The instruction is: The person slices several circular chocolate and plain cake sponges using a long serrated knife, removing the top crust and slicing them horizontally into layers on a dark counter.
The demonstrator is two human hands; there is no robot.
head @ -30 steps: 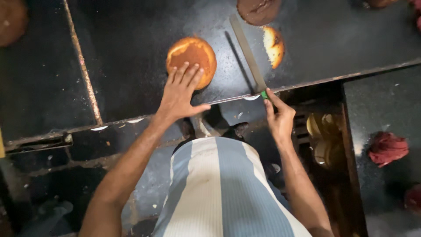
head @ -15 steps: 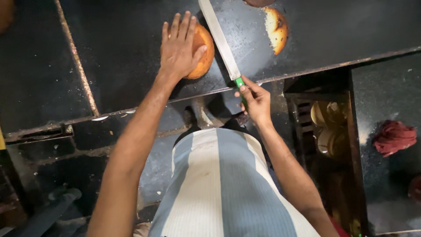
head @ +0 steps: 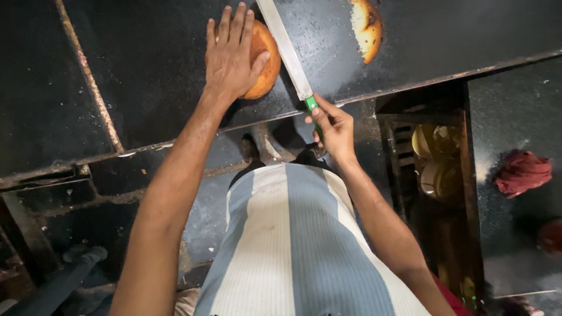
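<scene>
Item: round golden-brown bun, lying on the black countertop at 12 o'clock from the person, pinned flat under the left hand, fingers spread wide across its top. Tool: long flat-bladed knife with green handle, gripped closed in the right hand at 1 o'clock, blade just beside the bun's right edge; a second browned piece lies further off at 2 o'clock, a red cloth at 3 o'clock. Handling note, as judgement: keep the palm flat and fingertips lifted clear, hold the blade level with the counter, and draw it in long light strokes so the bun is not crushed.
</scene>
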